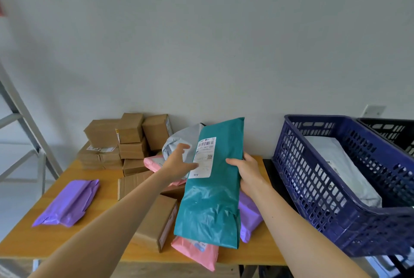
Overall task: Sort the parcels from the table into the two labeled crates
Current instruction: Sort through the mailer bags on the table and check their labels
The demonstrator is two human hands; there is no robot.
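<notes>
A wooden table (89,188) stood against a pale wall, with parcels across its middle and far side. To its right sat a blue crate (313,188) with slotted walls, tilted a little toward the table, and a black crate (392,129) just behind it at the picture's edge. A long teal parcel (212,199) was held up over the middle of the table, slanting with its top end toward the wall and its lower end over the pile. At the far left of the table, cardboard boxes (130,141) were stacked against the wall. A pale grey parcel (336,165) lay flat inside the blue crate. A purple parcel (69,201) lay alone on the left of the table, well apart from the rest. A brown box (156,221) lay on its side just left of the teal parcel's lower end, and a pink parcel (197,253) stuck out from under that end at the table's near edge. A second purple parcel (248,217) showed beneath the teal one on its right. A crumpled grey bag (181,141) rose behind the left hand (177,163), whose fingers were spread and reached onto the teal parcel's left edge. The right hand (248,172) gripped the right edge, thumb on the front and fingers hidden behind. A white label (203,156) with a barcode was stuck on the parcel's upper left
</notes>
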